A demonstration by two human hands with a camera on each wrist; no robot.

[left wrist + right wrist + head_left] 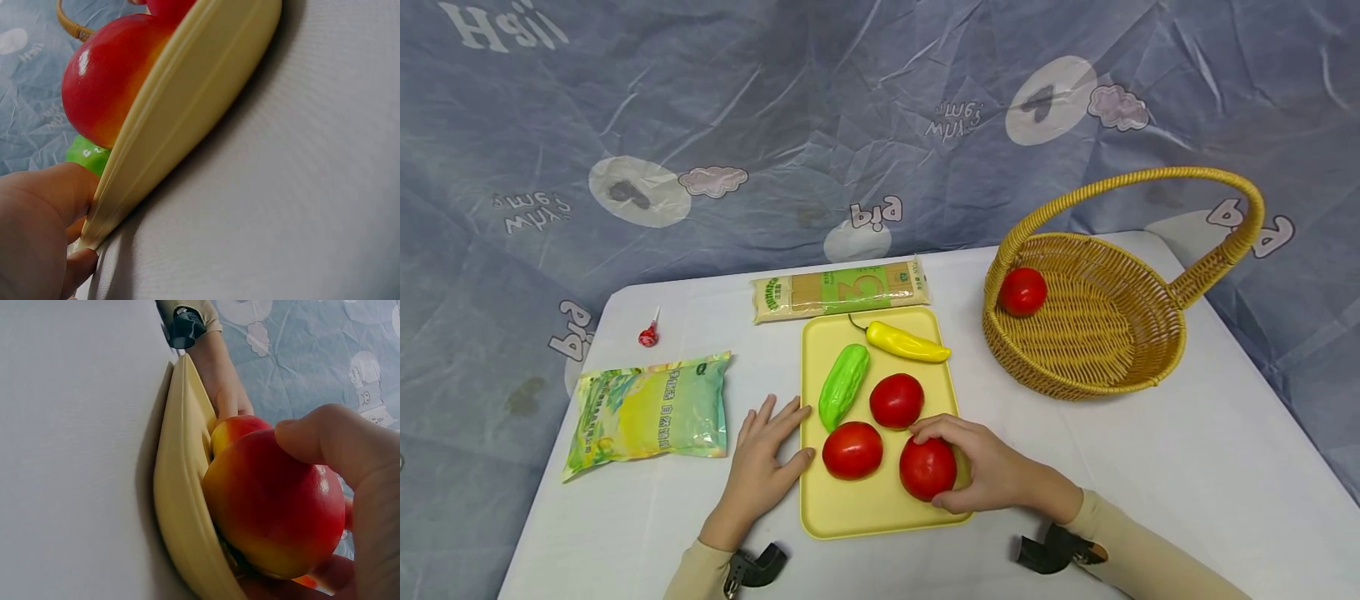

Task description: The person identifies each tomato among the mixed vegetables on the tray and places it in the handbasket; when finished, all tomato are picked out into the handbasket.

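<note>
The right hand (1000, 471), in the head view, pinches a red fruit (928, 468) near the tray's near right corner (880, 512), the left wrist view shows the spread left hand (34, 225) touching the tray's rim, and the right wrist view, its underside partly hidden, suggests something light, firm and slippery, best gripped round its middle.

Reads as a makeshift tabletop filming set; home, lab or office behind it, can't tell. Evidence: creased grey-blue printed cloth (850, 100) hung as a backdrop, running 9 through 12 to 3 o'clock, cartoon clouds (712, 181) and lettering (501, 29) on it. White-topped table (1195, 450) right against it. Black wrist-worn mounts (1041, 557) at 5 and 7. Grocery-type stuff spread out: wicker basket (1037, 371) at 3, yellow tray (887, 518) at 6, printed bag (655, 417) at 8.
</note>
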